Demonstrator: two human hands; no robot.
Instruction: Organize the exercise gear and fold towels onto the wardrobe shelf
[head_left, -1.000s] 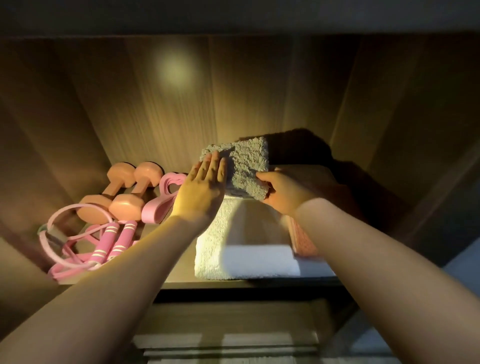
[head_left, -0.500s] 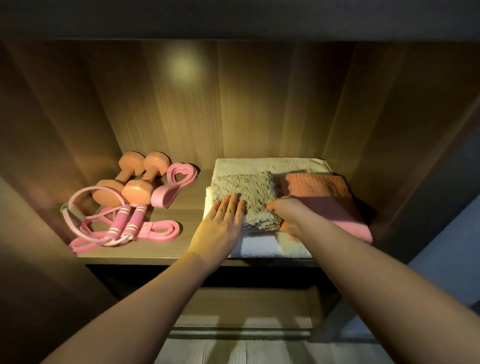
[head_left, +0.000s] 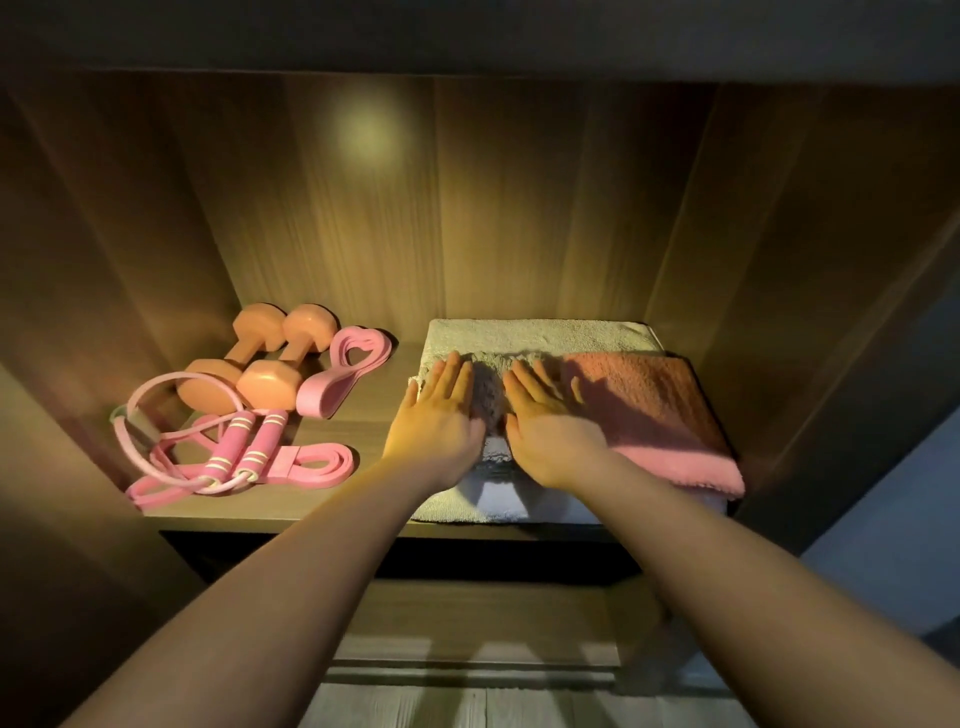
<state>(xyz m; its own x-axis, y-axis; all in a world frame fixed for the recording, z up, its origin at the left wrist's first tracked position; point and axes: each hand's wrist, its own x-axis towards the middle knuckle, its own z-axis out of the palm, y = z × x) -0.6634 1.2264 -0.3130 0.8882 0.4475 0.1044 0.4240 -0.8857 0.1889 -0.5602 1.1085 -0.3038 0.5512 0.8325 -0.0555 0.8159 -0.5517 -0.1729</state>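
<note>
- Grey towel (head_left: 488, 397), small and folded, sits on the bigger white towel (head_left: 540, 335) on the right half of the wardrobe shelf (head_left: 371, 415).
- Pink towel (head_left: 660, 410) lies just beside the grey one on its right, also on the white towel.
- Left hand (head_left: 439, 415): flat, fingers straight, palm down on the left part of the grey towel. It grasps nothing and only presses.
- Right hand (head_left: 550, 431): the same, flat and unclenched on the right part of the grey towel. Its fingertips reach toward the pink towel's edge, but shadow hides whether they touch it.
- Towel relative to the hands: it is under both palms. Only a strip shows in the gap between them, plus a bit of front edge near the wrists.
- Step, as judged: patting the folded grey towel flat. It looks already placed, with no fold left open.
- Gear on the left half, well apart from the towels: two dumbbells (head_left: 260, 358), loop band (head_left: 343, 379), jump rope (head_left: 244, 447) and flat band (head_left: 317, 462). All look put away.
- Next move probably calls for lifting both palms straight up, without dragging, so the pile doesn't shift. The grey edge might want squaring with the pink one.
- Task looks close to finished.
</note>
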